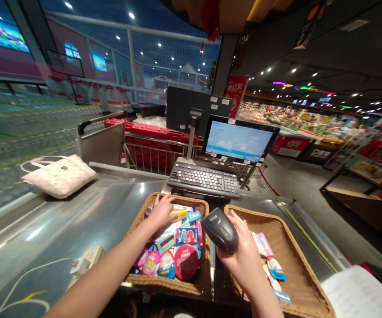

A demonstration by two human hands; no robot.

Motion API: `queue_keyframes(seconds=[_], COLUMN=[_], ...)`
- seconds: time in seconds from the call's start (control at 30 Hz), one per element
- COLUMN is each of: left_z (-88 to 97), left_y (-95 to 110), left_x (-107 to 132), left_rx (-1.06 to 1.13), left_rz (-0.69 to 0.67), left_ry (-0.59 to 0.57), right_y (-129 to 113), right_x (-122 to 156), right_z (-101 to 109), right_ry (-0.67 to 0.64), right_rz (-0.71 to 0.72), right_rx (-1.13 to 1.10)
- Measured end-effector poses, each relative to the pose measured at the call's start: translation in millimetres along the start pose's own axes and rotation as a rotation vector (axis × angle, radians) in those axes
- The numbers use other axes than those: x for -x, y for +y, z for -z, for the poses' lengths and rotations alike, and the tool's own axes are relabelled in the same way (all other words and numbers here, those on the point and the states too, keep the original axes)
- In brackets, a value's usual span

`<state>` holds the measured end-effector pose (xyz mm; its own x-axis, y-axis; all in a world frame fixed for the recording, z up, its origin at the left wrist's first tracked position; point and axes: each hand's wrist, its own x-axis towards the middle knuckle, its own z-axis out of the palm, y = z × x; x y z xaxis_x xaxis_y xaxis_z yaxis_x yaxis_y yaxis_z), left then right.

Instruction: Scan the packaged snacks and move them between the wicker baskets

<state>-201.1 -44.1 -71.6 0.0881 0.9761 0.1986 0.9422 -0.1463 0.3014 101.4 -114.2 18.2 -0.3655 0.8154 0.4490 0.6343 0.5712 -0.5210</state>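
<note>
My right hand (242, 247) is wrapped round a black handheld barcode scanner (220, 230), held between two wicker baskets with its head pointing left. My left hand (161, 213) reaches over the far left part of the left basket (167, 285), fingers apart, among small packaged goods. A yellow packet (179, 215) lies beside its thumb; what lies under the palm is hidden. Nearer me in that basket are a round red container (186, 262), a pink egg-shaped pack (151, 262) and a blue one (166, 264). The right basket (296, 265) has several small packs (276, 268), partly covered by my right forearm.
Beyond the baskets stand a keyboard (204, 177) and a lit monitor (239, 140). A pale handbag (60, 176) rests on the metal counter (118, 198) at left. A power strip (88, 263) with cables lies near my left forearm. White paper (359, 293) is at lower right.
</note>
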Motion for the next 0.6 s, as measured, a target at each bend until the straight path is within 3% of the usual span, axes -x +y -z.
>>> queue_keyframes(seconds=[0.1,0.3,0.6], left_z=[-0.1,1.2,0.4], left_y=[-1,4,59], left_x=[1,2,-23], left_rx=[-0.045,-0.214,-0.117], left_rz=[0.049,0.054,-0.092], left_ry=[-0.008,0.083,0.046], right_y=[2,2,26], right_x=[0,0,7], right_z=[0,2,10], right_ry=[-0.017,-0.064,-0.044], right_rz=[-0.009,-0.044,-0.085], right_rx=[-0.004,-0.023,-0.014])
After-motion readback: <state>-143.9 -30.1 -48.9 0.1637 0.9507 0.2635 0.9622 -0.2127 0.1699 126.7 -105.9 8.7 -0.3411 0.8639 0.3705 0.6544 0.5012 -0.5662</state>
